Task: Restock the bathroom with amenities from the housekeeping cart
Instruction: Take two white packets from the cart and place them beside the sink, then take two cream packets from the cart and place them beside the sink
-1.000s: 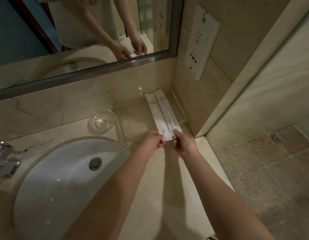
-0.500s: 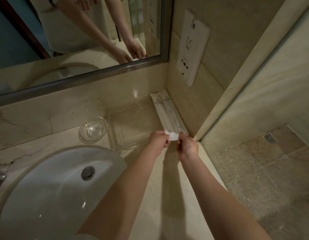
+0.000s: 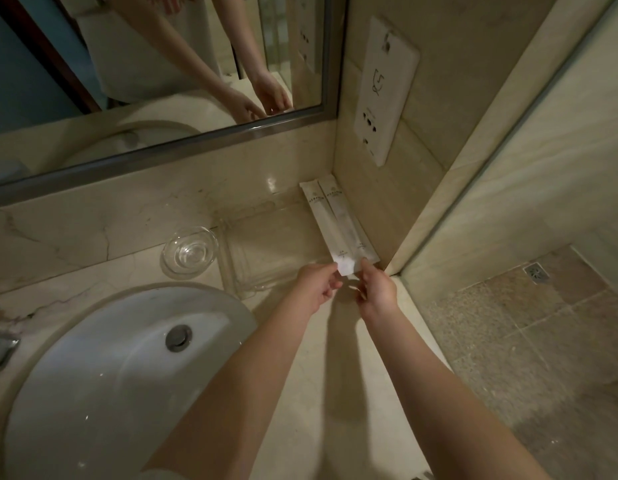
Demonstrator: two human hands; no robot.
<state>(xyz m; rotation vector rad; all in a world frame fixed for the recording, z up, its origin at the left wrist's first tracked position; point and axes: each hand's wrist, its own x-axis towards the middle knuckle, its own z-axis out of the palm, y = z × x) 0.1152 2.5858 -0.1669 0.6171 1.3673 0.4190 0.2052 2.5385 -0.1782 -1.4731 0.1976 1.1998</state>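
Stretching away from each narrow grip, white packets are pinched by left hand and right hand.

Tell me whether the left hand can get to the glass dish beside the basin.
Probably yes. The left hand pinches the near end of the paper packets; only a low clear tray lies between it and the glass dish, so once it lets go the way looks free.
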